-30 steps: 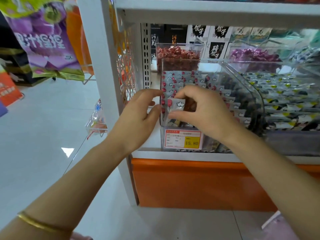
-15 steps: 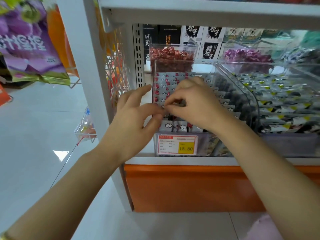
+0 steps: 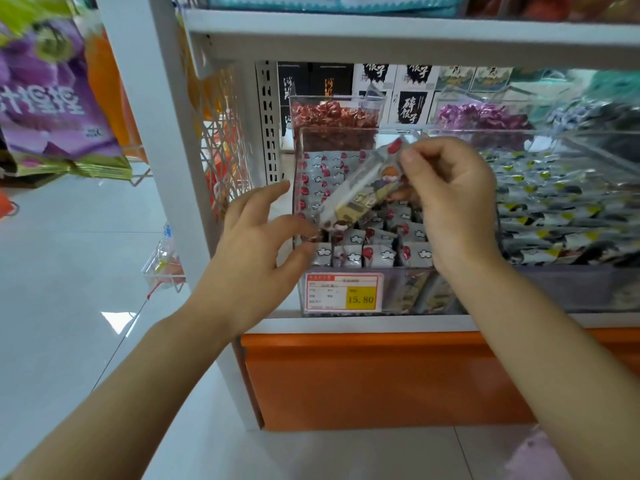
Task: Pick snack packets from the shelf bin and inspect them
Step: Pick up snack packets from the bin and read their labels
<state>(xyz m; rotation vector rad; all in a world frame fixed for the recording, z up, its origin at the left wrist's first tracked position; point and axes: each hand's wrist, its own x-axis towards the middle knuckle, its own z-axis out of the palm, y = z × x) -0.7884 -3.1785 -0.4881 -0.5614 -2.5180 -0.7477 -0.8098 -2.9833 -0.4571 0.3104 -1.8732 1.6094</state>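
A clear plastic bin [image 3: 398, 292] on the lower shelf holds several grey snack packets with red dots and white clouds. My right hand [image 3: 450, 199] pinches one long grey snack packet [image 3: 360, 192] by its upper end and holds it tilted above the bin. My left hand [image 3: 256, 244] hovers at the bin's left wall. Its thumb and forefinger are close to the packet's lower end, the other fingers are spread, and I cannot tell whether they touch the packet.
A price tag [image 3: 344, 292] reading 15.80 is on the bin front. To the right stands another clear bin [image 3: 568, 289] of black, white and yellow packets. Red candies [image 3: 332, 116] and purple candies [image 3: 481, 116] sit behind. A white shelf post [image 3: 166, 161] stands left, an orange base [image 3: 381, 375] below.
My right hand has lifted one packet out of the bin and tilted it up. My left hand has opened and dropped slightly at the bin's left side.
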